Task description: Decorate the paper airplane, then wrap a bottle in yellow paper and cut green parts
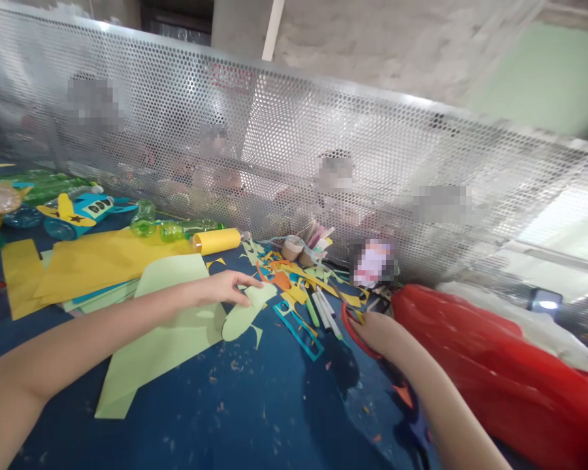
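My left hand [225, 287] pinches a light green paper cut-out [245, 316] with rounded ends, just above the table. Under that forearm lies a larger light green sheet [169, 333]. Over to the right, my right hand [379, 331] is closed on a pair of scissors [347, 321] with red handles. The scissor blades are hard to make out against the clutter. Between my hands are a blue paper frame-like offcut [298, 331], several markers [323, 309] and many coloured paper scraps [287, 274].
A yellow-wrapped bottle [218, 241], green plastic bottles [144, 219] and a blue-and-yellow bottle plane [85, 212] stand at back left, near yellow sheets [112, 258]. A perforated metal screen [274, 137] runs behind. A phone [372, 262] and a red plastic bag [475, 352] are at right.
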The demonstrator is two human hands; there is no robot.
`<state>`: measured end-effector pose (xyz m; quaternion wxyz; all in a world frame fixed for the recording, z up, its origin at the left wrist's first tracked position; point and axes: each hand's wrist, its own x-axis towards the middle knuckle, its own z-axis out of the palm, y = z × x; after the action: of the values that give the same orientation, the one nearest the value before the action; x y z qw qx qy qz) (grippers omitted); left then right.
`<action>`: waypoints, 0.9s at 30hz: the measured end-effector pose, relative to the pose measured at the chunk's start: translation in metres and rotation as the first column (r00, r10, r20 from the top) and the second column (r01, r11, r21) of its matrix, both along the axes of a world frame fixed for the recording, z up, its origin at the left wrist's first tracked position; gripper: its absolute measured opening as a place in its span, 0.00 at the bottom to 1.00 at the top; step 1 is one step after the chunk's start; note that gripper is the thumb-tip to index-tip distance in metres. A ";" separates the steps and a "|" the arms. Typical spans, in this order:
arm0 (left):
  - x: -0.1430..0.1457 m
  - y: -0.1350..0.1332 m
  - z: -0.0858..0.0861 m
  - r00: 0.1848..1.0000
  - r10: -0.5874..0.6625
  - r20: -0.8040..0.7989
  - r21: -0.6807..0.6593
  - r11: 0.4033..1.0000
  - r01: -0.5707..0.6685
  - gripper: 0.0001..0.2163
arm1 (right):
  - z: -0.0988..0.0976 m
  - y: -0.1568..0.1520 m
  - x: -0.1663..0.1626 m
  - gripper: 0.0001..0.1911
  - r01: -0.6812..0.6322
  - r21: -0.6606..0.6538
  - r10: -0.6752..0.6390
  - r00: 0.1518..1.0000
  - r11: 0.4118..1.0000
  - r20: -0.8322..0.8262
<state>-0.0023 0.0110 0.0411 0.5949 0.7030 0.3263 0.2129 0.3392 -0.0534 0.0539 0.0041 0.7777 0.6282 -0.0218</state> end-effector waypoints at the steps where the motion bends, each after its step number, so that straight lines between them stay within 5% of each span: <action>1: 0.002 -0.003 -0.002 0.999 -0.006 0.035 -0.038 0.999 0.008 0.25 | -0.003 0.002 0.005 0.17 0.022 0.011 -0.022 1.000 1.000 0.016; 11: 0.016 -0.026 -0.014 0.997 -0.049 0.066 -0.114 0.992 0.056 0.27 | -0.024 0.010 -0.006 0.12 0.093 0.210 -0.081 0.994 0.973 -0.067; 16: 0.019 -0.028 -0.024 0.990 -0.059 0.124 -0.079 0.994 0.069 0.26 | -0.016 0.005 -0.037 0.16 -0.007 0.344 0.102 0.961 0.939 -0.258; 22: 0.020 -0.028 -0.033 0.981 -0.181 0.062 0.045 0.983 0.179 0.26 | -0.039 -0.004 -0.093 0.17 -0.207 0.279 0.344 0.656 0.938 -0.671; 25: 0.021 -0.029 -0.035 0.989 -0.113 0.096 0.073 0.992 0.106 0.29 | -0.053 -0.002 -0.098 0.19 -0.156 0.311 0.348 0.432 0.937 -0.832; 27: 0.022 -0.028 -0.036 0.992 -0.028 0.127 0.071 0.997 0.019 0.32 | -0.059 0.001 -0.093 0.19 -0.100 0.345 0.354 0.416 0.933 -0.837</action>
<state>0.0194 -0.0166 0.0050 0.5921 0.7121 0.2716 0.2617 0.2458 -0.0519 -0.0050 -0.4165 0.5509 0.6341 -0.3478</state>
